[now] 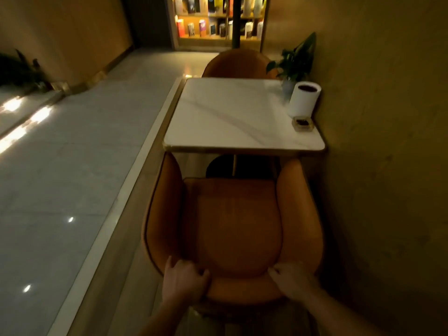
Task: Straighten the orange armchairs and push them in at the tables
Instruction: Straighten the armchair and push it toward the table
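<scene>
An orange armchair (232, 221) stands right below me, facing a white marble-topped table (225, 117). Its armrest tips reach just under the table's near edge. My left hand (184, 280) grips the left part of the backrest's top rim, fingers curled over it. On the right part of the same rim my right hand (291, 277) holds on in the same way. A second orange armchair (236, 64) sits at the table's far side, with only its backrest showing.
The table's right side is against a wall (375, 141). On it stand a potted plant (294, 61), a white cylinder (304, 99) and a small square dish (302, 124). A raised floor edge (135, 185) runs along the left, with open tiled floor beyond. A lit bookshelf (218, 18) stands at the back.
</scene>
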The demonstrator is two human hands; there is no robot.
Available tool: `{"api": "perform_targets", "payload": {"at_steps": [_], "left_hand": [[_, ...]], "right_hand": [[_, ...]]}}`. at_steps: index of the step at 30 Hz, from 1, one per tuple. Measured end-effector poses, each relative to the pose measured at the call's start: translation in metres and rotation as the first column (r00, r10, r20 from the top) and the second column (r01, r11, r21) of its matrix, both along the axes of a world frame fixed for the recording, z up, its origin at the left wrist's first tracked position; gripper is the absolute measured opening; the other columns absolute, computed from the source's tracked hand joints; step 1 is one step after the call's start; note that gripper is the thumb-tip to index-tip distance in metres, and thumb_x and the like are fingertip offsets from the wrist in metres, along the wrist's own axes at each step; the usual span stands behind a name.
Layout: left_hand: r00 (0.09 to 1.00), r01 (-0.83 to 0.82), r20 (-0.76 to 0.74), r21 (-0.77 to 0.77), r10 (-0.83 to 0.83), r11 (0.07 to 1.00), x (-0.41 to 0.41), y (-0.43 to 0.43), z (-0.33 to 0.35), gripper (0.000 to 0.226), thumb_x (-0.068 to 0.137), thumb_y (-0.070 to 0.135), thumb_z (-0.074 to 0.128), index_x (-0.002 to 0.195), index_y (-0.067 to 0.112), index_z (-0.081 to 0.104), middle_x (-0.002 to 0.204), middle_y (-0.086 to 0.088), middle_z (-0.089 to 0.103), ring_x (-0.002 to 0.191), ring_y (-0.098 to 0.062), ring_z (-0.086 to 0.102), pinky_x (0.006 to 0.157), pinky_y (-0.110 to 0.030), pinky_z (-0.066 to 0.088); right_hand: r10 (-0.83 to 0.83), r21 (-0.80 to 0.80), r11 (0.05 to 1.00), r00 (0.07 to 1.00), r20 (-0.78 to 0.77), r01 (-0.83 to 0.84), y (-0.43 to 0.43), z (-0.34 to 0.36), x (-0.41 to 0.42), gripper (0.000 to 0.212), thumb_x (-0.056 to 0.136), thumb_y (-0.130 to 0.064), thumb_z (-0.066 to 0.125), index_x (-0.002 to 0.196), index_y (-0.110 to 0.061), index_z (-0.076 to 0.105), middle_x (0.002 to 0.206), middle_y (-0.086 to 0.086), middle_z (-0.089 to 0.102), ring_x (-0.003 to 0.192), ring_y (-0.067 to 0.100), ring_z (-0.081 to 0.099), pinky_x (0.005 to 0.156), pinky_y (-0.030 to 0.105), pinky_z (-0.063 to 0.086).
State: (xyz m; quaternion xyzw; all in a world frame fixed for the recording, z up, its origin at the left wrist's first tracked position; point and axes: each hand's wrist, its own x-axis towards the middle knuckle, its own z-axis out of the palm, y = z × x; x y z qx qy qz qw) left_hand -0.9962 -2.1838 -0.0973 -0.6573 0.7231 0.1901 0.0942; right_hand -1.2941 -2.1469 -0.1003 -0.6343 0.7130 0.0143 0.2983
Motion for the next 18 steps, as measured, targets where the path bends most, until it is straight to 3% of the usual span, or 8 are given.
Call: {"api": "perform_targets", "payload": {"at_steps": [4,9,14,18], "left_hand": [[0.998,-0.039,-0.053,-0.012,0.038,0.999,-0.002,0.003,-0.003,0.054,0.085,0.061,0.028,0.080,0.032,0.073,0.079,0.013,0.063,0.093,-0.007,0.057,0.120,-0.048,0.011],[0.995,-0.071,-0.066,-0.025,0.069,0.997,-0.001,0.011,-0.007,0.051,0.085,0.063,0.027,0.079,0.036,0.071,0.084,0.017,0.064,0.100,-0.005,0.056,0.121,-0.052,0.003],[0.996,-0.084,-0.025,-0.037,0.083,0.996,-0.003,0.019,-0.006,0.048,0.082,0.066,0.031,0.091,0.042,0.072,0.098,0.019,0.068,0.110,-0.003,0.053,0.120,-0.048,0.003],[0.992,-0.117,-0.050,-0.093,0.113,0.989,-0.013,0.035,0.000,0.055,0.075,0.066,0.027,0.088,0.039,0.074,0.090,0.018,0.069,0.103,0.002,0.055,0.121,-0.043,0.009]], "right_hand": [[-0.001,0.002,1.000,1.000,-0.021,0.001,0.004,-0.004,-0.001,0.053,0.097,-0.054,0.033,0.060,-0.025,0.059,0.067,-0.007,0.061,0.063,0.007,0.056,0.058,0.028,0.034],[0.055,0.025,0.998,0.998,-0.041,-0.054,0.008,-0.001,-0.002,0.053,0.098,-0.051,0.033,0.060,-0.022,0.058,0.065,-0.007,0.060,0.064,0.010,0.058,0.064,0.030,0.036],[0.107,-0.036,0.993,0.992,-0.061,-0.110,0.017,0.003,-0.002,0.048,0.098,-0.045,0.033,0.057,-0.026,0.049,0.064,-0.010,0.052,0.071,0.014,0.057,0.076,0.029,0.035],[0.094,-0.097,0.990,0.993,-0.065,-0.100,0.034,0.000,-0.012,0.044,0.096,-0.045,0.034,0.057,-0.029,0.047,0.068,-0.014,0.054,0.066,0.003,0.049,0.080,0.030,0.036]]}}
